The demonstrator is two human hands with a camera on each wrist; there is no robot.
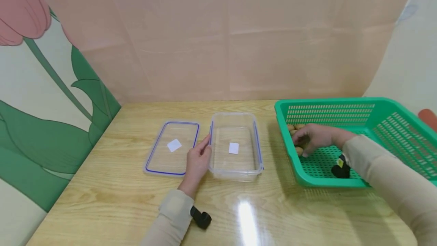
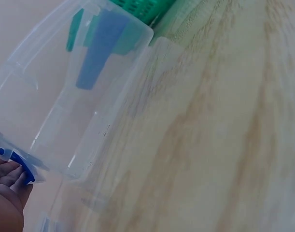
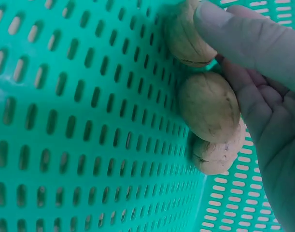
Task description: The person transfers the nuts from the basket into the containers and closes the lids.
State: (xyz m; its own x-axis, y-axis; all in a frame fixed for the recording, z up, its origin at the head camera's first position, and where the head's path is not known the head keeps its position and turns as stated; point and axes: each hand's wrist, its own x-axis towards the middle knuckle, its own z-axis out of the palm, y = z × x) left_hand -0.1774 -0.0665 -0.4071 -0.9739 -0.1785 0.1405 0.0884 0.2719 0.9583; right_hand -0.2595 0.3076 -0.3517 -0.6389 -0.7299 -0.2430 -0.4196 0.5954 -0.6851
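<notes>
My left hand (image 1: pixel 198 160) holds the left side of a clear plastic food container (image 1: pixel 235 171). In the left wrist view its fingers (image 2: pixel 7 173) curl at the container's blue-edged side flap. A matching lid (image 1: pixel 164 162) with a blue seal lies flat to the left of that hand. Inside a green plastic basket (image 1: pixel 296 164), my right hand (image 1: pixel 317 139) reaches to the left wall. Its thumb and fingers pinch a walnut (image 3: pixel 186 36) in the right wrist view. Two more walnuts (image 3: pixel 210 106) sit just below it, beside the palm; others lie partly hidden by the hand.
All of this stands on a wood-grain table (image 1: pixel 112 185). A pink-beige sheet (image 1: pixel 225 48) hangs behind it. White labels mark the container and the lid. At the far right edge a reddish-brown object (image 1: pixel 427 119) shows behind the basket.
</notes>
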